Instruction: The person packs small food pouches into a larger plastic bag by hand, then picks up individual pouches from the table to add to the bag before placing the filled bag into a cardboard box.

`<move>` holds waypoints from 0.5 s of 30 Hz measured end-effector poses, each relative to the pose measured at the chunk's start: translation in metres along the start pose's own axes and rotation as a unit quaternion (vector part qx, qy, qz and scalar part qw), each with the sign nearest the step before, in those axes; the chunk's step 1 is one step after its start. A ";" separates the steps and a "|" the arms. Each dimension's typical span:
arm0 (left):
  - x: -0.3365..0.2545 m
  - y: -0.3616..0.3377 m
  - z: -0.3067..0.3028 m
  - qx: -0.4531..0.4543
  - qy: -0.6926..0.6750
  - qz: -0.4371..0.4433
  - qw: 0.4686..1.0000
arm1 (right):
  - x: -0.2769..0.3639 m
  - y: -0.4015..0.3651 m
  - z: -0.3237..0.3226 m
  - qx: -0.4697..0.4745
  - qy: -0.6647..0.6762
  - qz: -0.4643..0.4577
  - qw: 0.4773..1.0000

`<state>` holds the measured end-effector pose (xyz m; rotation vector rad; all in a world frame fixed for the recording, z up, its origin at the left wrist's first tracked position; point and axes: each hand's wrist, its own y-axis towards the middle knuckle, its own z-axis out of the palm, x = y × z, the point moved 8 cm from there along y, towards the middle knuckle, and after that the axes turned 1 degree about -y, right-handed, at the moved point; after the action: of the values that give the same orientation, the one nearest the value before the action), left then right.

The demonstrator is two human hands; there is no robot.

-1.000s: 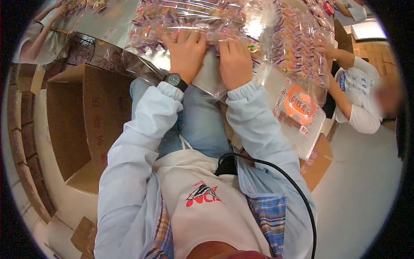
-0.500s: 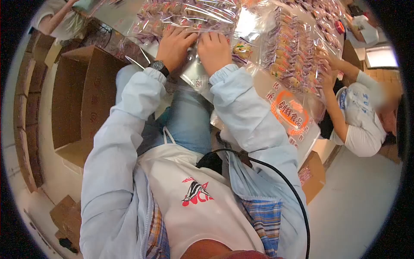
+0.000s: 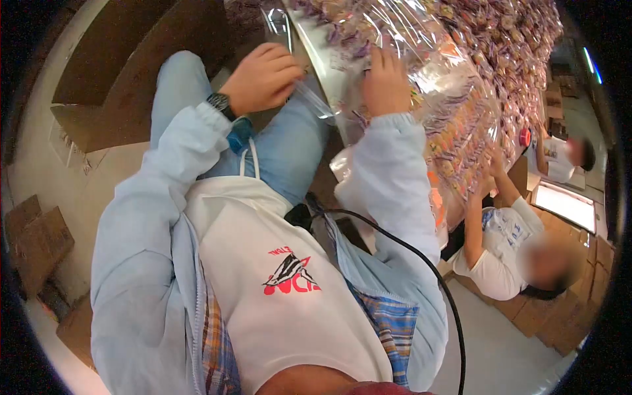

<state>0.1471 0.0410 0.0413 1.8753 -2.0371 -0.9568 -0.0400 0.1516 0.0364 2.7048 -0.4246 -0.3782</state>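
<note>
Pale floor [image 3: 112, 181] at left, one large cardboard box [image 3: 164, 79] above it. Left hand [image 3: 266, 79]: fingers curled narrow at a clear plastic strip [image 3: 316, 101] (pinching it? can't tell). Right hand [image 3: 387, 82]: fingers extended over clear film [image 3: 431, 80], tips blurred. Wrapped packets [image 3: 464, 125]: small, shiny, purplish-yellow, under and right of that hand, uncountable, glare hiding some. Far right: two co-workers [image 3: 503, 234], nearer one's hands at packets.

The single view looks from the person's head, forward and steeply down, through a wide, round lens. The white shirt [image 3: 283, 263] is close, at lower middle; the left hand [image 3: 263, 79] and right hand [image 3: 387, 82] lie farther off, near the top, the desk [image 3: 315, 49] beyond.
</note>
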 end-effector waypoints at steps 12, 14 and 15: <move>0.140 -0.214 -0.037 0.137 0.180 -0.426 0.876 | 0.212 -0.022 -0.025 0.179 0.543 0.059 0.818; 0.144 -0.232 -0.053 0.169 0.143 -0.499 0.838 | 0.237 -0.007 0.056 0.214 0.552 0.144 0.793; 0.142 -0.243 -0.056 0.183 0.128 -0.522 0.823 | 0.247 -0.005 0.103 0.240 0.550 0.200 0.775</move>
<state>0.3515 -0.1066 -0.0955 3.2005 -0.9570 -0.3871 0.1550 0.0387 -0.1077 2.5783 -0.7362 1.5406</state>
